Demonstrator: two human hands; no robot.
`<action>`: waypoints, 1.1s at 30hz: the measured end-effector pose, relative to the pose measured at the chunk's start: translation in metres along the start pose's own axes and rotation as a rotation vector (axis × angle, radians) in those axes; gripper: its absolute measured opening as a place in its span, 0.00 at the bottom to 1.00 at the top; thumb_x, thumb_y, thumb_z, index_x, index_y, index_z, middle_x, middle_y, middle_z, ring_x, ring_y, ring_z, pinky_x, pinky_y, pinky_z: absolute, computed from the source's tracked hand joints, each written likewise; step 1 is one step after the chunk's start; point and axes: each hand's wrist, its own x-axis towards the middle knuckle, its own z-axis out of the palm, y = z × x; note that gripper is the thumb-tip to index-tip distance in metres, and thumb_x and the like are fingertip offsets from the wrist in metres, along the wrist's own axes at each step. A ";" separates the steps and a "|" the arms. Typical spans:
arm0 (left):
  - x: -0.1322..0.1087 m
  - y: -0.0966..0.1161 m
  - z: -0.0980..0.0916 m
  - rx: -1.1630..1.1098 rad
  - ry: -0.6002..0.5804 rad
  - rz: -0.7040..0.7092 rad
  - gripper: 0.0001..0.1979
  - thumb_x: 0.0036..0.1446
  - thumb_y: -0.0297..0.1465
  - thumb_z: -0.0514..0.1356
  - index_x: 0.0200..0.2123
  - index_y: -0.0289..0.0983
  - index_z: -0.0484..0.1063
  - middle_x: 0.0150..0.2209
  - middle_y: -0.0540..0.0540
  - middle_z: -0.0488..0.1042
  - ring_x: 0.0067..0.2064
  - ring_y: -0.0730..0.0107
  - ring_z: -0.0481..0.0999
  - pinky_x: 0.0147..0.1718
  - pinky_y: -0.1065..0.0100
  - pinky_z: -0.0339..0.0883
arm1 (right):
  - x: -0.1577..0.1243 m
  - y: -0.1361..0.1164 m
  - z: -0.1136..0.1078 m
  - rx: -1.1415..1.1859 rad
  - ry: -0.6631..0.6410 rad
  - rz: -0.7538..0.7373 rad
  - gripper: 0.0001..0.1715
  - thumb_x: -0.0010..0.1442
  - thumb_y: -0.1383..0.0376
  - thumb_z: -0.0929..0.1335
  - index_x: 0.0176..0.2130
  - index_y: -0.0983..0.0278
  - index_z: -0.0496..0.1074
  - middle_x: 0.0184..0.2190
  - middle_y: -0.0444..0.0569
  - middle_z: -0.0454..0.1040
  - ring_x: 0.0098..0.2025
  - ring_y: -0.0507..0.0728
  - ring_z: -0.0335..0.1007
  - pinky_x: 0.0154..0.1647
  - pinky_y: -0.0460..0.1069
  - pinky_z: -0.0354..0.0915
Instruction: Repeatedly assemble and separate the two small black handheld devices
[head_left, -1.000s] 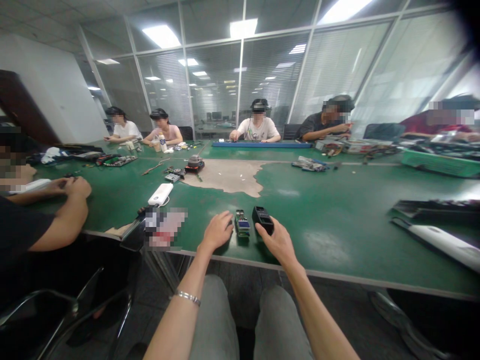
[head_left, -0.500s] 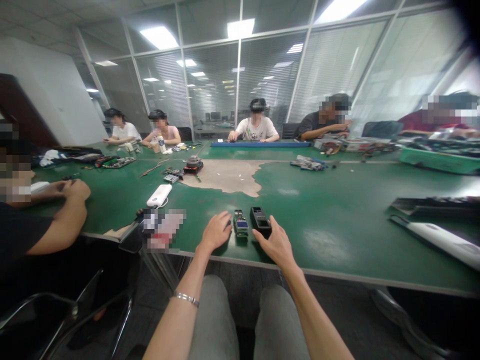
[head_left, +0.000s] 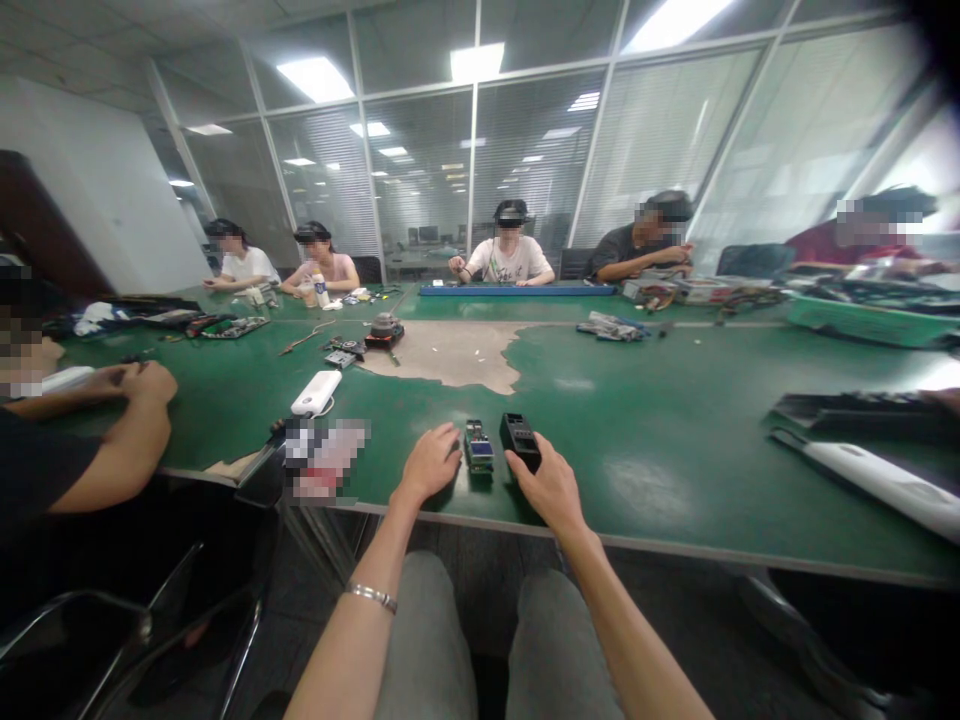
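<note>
A black plastic device housing (head_left: 517,436) with cut-outs in its face lies on the table, its near right side held by my right hand (head_left: 551,482), thumb on the left and fingers at the right. Left of it, apart from both hands, a green circuit board with a small bluish screen (head_left: 478,447) rests on the table. Close beside the board's left side is my left hand (head_left: 431,465), its fingers curled down toward the thumb. A dark spot shows between those fingers; what it is I cannot make out.
A white power bank (head_left: 316,392) with a cable lies ahead on the left. A long white device (head_left: 862,480) and a black tray-like part (head_left: 832,415) are at the right. Co-workers sit around the green table (head_left: 675,400). A green basket (head_left: 870,318) stands far right.
The black housing is turned slightly in my right hand, whose fingers have closed nearer around it. My left hand has barely moved. The person opposite has raised a hand.
</note>
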 end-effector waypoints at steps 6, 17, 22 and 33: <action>-0.003 0.000 0.001 -0.035 0.026 -0.029 0.20 0.60 0.32 0.54 0.56 0.37 0.66 0.59 0.41 0.65 0.61 0.62 0.63 0.60 0.58 0.55 | 0.005 -0.039 -0.015 0.134 0.044 0.027 0.30 0.58 0.48 0.63 0.53 0.62 0.66 0.47 0.52 0.74 0.46 0.59 0.71 0.46 0.51 0.63; -0.003 -0.002 0.001 -0.056 0.040 -0.037 0.20 0.60 0.32 0.55 0.55 0.38 0.67 0.59 0.41 0.66 0.59 0.61 0.65 0.60 0.58 0.57 | 0.003 -0.080 0.006 -0.011 -0.035 -0.034 0.26 0.57 0.51 0.64 0.50 0.64 0.67 0.38 0.53 0.75 0.42 0.59 0.71 0.40 0.49 0.61; -0.003 -0.002 0.000 -0.059 0.045 -0.034 0.19 0.61 0.33 0.54 0.55 0.36 0.66 0.58 0.40 0.66 0.59 0.61 0.65 0.59 0.58 0.58 | -0.004 -0.082 0.011 -0.094 -0.056 -0.020 0.24 0.58 0.50 0.63 0.46 0.64 0.67 0.36 0.53 0.75 0.40 0.59 0.71 0.38 0.48 0.60; -0.003 0.002 -0.005 -0.067 0.015 -0.042 0.20 0.62 0.34 0.53 0.57 0.38 0.65 0.60 0.41 0.65 0.61 0.61 0.62 0.60 0.56 0.55 | -0.010 -0.080 0.017 -0.216 -0.075 0.001 0.31 0.59 0.50 0.63 0.54 0.67 0.63 0.38 0.58 0.75 0.40 0.60 0.72 0.38 0.50 0.61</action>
